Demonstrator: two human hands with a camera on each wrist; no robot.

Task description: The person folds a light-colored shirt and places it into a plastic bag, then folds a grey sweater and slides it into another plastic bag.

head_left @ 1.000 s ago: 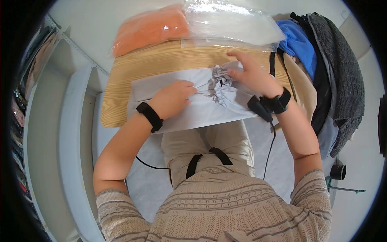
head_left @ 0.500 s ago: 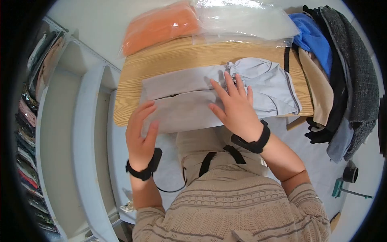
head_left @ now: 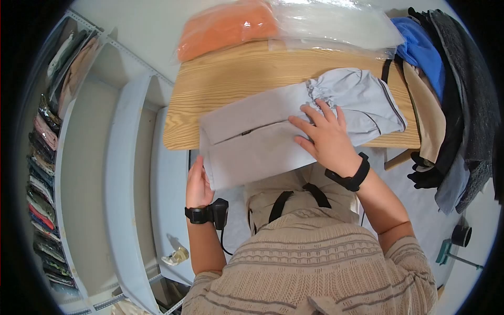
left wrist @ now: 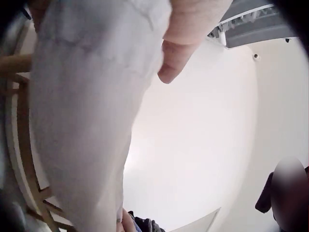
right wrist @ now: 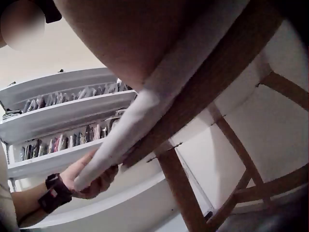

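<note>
A light grey garment [head_left: 257, 155], folded into a long strip, lies slantwise on the wooden table [head_left: 231, 73]. Its right part has a gathered, ruched band and dark trim; a slit with a small dark tag runs along the left part. My left hand [head_left: 199, 186] grips the garment's near left corner, fingers curled under it, as the right wrist view shows. In the left wrist view the cloth hangs close, with a digit beside its edge. My right hand [head_left: 331, 139] rests on the garment with fingers spread, just by the gathered band.
At the table's back lie an orange item in clear plastic [head_left: 226, 29] and clear plastic bags [head_left: 336, 26]. A heap of clothes [head_left: 467, 105] hangs at the right. White shelves [head_left: 86, 173] with packed clothing stand left.
My right hand went from the gathered band to lying spread beside it. The left hand lifted off, moved left and took the near left corner. The garment has been smoothed and tilted.
</note>
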